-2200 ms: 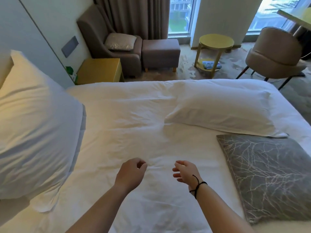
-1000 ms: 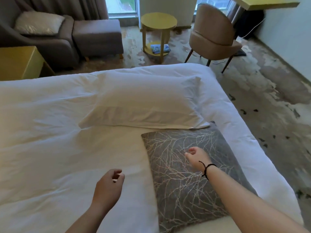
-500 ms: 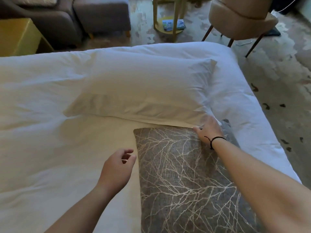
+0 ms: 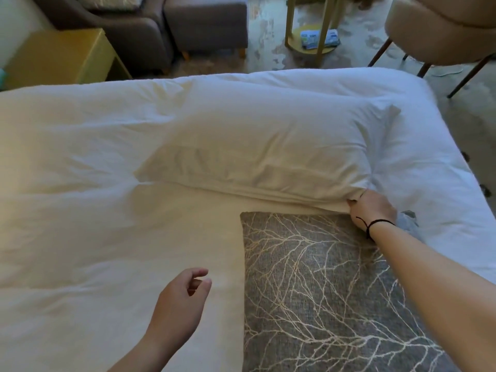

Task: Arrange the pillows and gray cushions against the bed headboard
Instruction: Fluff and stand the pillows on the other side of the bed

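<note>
A white pillow [image 4: 268, 146] lies flat across the far right part of the white bed [image 4: 80, 210]. Just in front of it lies a gray cushion [image 4: 316, 291] with a pale branch pattern, its far edge touching the pillow. My right hand [image 4: 373, 208], a black band on the wrist, is closed on the pillow's near right corner, with my forearm crossing over the cushion. My left hand [image 4: 179, 304] hovers over the sheet left of the cushion, fingers loosely curled and holding nothing. The headboard is out of view.
Beyond the bed stand a yellow nightstand [image 4: 61, 55], a brown armchair with footstool [image 4: 204, 25], a yellow round side table [image 4: 314, 30] and a beige chair [image 4: 442, 30]. Patterned carpet [image 4: 469, 124] runs along the bed's right side.
The view swung right from the pillow at the left side of the bed. My right hand passed over the gray cushion and closed on the white pillow's near right corner. My left hand followed, still empty.
</note>
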